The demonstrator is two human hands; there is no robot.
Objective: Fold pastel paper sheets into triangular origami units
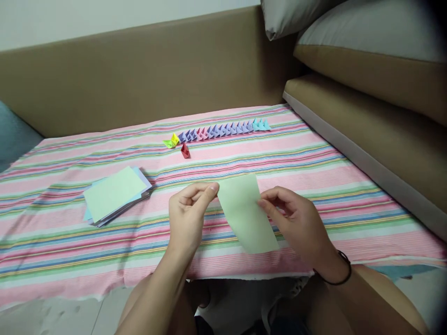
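Note:
A pale green sheet of paper [246, 214] hangs between my two hands, slightly curved, above the striped cloth. My left hand [190, 209] pinches its upper left corner between thumb and fingers. On the opposite side, my right hand [293, 216] grips the right edge with thumb and fingertips. To the left lies a stack of paper sheets [117, 190], pale green on top with blue and lilac ones under it. Farther back, folded paper pieces [225, 130] in purple, pink and turquoise stand in a row, with yellow ones [171, 141] at its left end. One red folded piece [185, 150] sits in front.
The striped cloth [146, 260] covers a sofa seat, its front edge near my knees. Behind it rises a brown backrest [150, 74]. Stacked cushions [370, 125] stand on the right, and a blue-grey cushion [16, 135] is at the far left.

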